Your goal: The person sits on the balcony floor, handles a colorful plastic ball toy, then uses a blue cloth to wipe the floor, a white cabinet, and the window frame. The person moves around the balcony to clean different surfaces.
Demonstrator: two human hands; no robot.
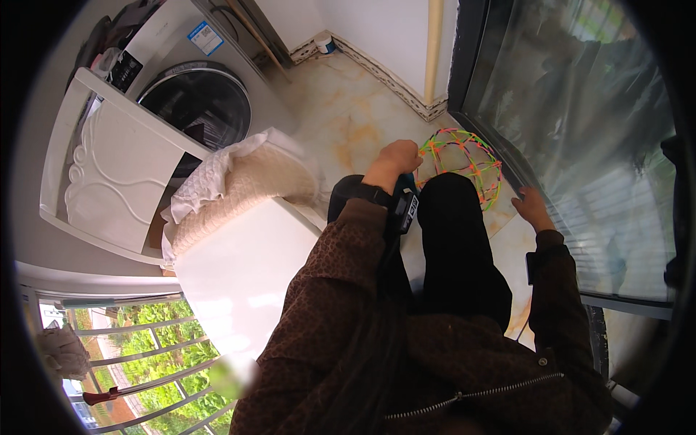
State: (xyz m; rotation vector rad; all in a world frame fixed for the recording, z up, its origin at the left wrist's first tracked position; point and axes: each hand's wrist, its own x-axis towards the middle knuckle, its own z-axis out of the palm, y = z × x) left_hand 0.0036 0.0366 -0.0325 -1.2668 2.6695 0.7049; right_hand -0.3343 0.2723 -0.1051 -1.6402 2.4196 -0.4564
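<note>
My left hand (401,156) is curled above my knee, at the left edge of a multicoloured lattice ball (472,149). Whether its fingers grip the ball is hidden. Partly under that wrist shows a small teal thing (406,184), too covered to name. The ball, of green, orange and dark struts with orange joints, is just beyond my knees, beside the glass door's frame. To the right of the ball, my right hand (534,208) is near the glass, thumb apart from the fingers, with nothing visible in it.
A glass door (571,157) in a dark frame stands at the right. On the left are a white panel or tabletop (244,272), a quilted cloth (239,185), a carved white headboard-like panel (125,168) and a front-loading washing machine (266,103). A small tub (325,43) sits in the corner.
</note>
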